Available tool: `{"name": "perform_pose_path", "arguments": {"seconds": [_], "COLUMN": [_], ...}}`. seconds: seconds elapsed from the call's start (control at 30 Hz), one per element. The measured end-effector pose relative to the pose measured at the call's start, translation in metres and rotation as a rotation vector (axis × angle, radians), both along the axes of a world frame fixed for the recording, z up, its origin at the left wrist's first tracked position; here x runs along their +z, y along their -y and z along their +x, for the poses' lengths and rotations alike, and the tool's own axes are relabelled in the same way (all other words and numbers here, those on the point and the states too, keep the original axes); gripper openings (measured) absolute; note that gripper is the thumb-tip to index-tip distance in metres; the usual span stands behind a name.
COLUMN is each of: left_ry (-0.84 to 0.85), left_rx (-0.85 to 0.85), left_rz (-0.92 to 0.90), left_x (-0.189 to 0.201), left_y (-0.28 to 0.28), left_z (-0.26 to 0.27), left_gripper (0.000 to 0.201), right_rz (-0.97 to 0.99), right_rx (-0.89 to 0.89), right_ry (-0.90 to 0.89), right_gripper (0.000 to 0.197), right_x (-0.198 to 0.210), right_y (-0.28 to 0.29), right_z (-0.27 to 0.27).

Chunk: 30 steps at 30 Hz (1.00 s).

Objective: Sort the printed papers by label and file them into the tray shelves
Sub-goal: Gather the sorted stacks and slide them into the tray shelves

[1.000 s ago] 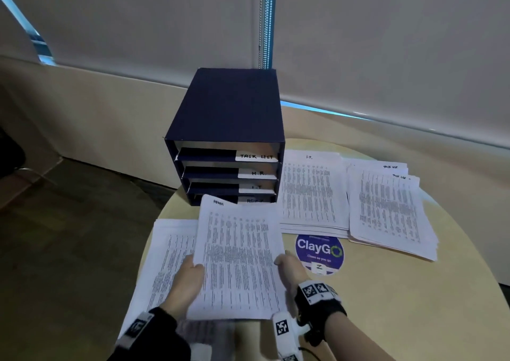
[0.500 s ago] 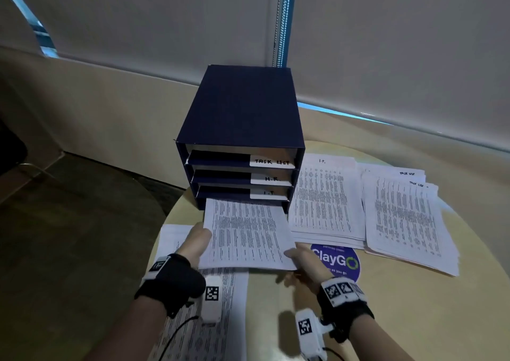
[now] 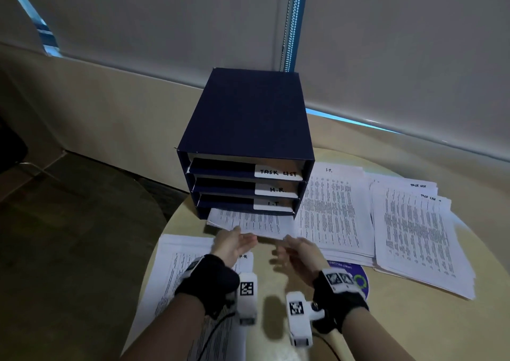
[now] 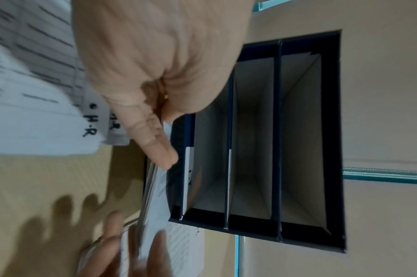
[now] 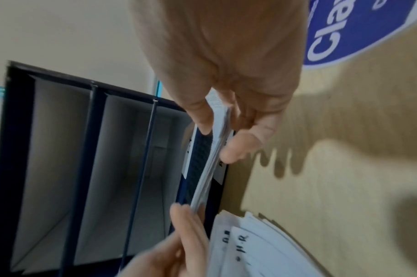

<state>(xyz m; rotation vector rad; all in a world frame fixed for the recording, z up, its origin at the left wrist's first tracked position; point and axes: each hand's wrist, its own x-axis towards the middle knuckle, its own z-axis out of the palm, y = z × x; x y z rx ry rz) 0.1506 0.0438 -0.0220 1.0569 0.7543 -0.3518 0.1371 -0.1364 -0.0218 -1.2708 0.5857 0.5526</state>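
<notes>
both hands [image 3: 271,246] pinch thin paper stack [image 3: 252,221]

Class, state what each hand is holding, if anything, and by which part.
Both hands hold one sheaf of printed papers at its near edge: left hand near the left corner, right hand near the right.

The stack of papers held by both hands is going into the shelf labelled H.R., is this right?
Not quite. The head view shows the stack of papers entering the bottom shelf, below the I.T. label, not the H.R. one. Both the left hand and the right hand do hold it.
</notes>
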Motion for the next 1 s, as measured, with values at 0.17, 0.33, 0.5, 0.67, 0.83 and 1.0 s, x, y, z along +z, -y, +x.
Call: {"name": "perform_pose_path", "arguments": {"seconds": [0.17,0.33,0.5,0.67,0.83,1.0], "left_ry": [0.005,0.081,0.041,-0.024,0.138,-0.277], "left_rx": [0.105,0.11,0.054,0.063,0.012,-0.181], "left_rz": [-0.071,-0.046,-0.138,0.024,0.453,1.304], "left_x": [-0.012,-0.028,-0.025,-0.01,0.01,-0.015], "left_y": [0.015,0.027,0.028,0.009,-0.039,-0.098], "left_z": [0.042,0.067,0.068,0.055,0.005,-0.074], "left_gripper": [0.037,0.025,0.04,0.035,0.024,0.055], "right_rz": [0.049,0.107,0.113,0.102,0.087,-0.02], "right_rx": [-0.031,-0.128,-0.209,-0.181,-0.029,0.111], "right_ry": [-0.041,-0.057,-0.085,-0.078,-0.095,-0.087], "right_gripper": [0.028,0.029,0.029,0.023,0.016,0.011], "right_x": [-0.015,-0.014,-0.015,-0.022,-0.025,-0.031], "right_y": [0.017,0.02,0.015,0.013,0.0,-0.028], "right_z": [-0.042,-0.063,-0.075,-0.084,-0.092,-0.101]}}
